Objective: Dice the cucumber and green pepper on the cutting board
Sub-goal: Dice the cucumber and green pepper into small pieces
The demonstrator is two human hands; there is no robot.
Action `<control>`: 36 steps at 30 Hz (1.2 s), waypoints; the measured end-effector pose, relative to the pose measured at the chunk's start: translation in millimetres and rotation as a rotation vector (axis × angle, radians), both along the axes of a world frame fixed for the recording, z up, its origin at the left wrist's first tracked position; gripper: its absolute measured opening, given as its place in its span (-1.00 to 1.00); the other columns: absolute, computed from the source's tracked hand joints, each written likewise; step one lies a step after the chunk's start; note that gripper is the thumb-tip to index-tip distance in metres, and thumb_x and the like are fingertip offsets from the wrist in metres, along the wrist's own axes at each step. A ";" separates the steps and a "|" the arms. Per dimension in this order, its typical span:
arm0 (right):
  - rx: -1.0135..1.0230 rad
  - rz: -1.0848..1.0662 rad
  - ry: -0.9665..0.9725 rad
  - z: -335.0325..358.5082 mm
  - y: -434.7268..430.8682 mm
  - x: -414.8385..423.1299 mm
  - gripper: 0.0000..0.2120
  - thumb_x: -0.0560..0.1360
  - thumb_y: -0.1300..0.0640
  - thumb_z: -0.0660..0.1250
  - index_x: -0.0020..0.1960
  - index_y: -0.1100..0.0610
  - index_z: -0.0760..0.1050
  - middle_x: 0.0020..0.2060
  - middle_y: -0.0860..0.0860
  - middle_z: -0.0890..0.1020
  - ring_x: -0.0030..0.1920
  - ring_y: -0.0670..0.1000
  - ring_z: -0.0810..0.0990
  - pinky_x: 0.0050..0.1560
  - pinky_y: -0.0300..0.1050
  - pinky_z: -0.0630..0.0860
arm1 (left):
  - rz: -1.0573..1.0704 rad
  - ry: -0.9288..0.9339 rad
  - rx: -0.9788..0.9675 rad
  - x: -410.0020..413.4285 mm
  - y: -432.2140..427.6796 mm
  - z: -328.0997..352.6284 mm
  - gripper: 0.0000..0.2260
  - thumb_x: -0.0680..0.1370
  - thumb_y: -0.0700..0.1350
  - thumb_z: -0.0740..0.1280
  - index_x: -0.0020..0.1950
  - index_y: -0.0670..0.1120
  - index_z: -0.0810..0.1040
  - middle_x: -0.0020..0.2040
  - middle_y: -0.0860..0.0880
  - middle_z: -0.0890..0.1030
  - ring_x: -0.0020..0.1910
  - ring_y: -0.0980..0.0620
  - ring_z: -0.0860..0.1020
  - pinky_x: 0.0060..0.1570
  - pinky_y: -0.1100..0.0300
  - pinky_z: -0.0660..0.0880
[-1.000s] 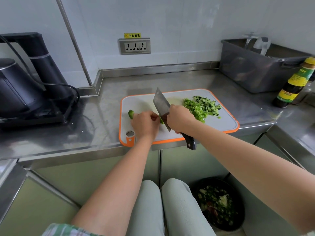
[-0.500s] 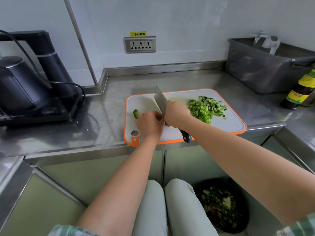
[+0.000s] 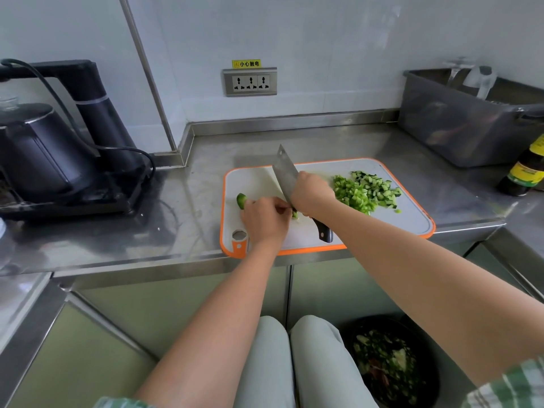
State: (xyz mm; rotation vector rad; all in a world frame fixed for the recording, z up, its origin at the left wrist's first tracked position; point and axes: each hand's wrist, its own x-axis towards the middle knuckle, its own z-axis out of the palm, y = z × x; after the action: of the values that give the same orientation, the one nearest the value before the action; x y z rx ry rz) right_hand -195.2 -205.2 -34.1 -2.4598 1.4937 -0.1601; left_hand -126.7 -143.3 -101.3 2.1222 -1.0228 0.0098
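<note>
Left hand [image 3: 263,220] pins the bright-green pepper end [image 3: 241,200] on the orange-rimmed white board [image 3: 412,222]; right hand [image 3: 312,195] grips the steel cleaver [image 3: 284,172]. Final dicing, likely: tuck fingertips.

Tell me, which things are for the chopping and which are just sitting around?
For the chopping: cleaver, right hand, left hand, green vegetable piece, diced pile, cutting board.

Just sitting around: kettle, wall socket, grey tub, bottle.
</note>
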 end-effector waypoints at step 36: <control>0.244 -0.126 -0.699 -1.9 -40.9 -71.9 -0.81 0.60 0.17 0.10 0.09 0.30 0.35 -0.39 0.19 0.51 -0.61 0.04 0.41 -0.54 -0.18 0.37 | -0.327 -0.408 0.375 25.6 -35.9 38.6 -0.72 0.53 -0.24 0.27 0.12 0.05 0.63 0.10 -0.09 0.59 0.17 -0.14 0.44 0.08 0.12 0.37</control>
State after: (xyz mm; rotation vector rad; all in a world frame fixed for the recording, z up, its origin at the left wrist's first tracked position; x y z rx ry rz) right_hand -267.1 -246.1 -36.0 -1.8313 1.2497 -0.7275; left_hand -101.1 -179.2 -62.8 2.3100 -1.7187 0.1014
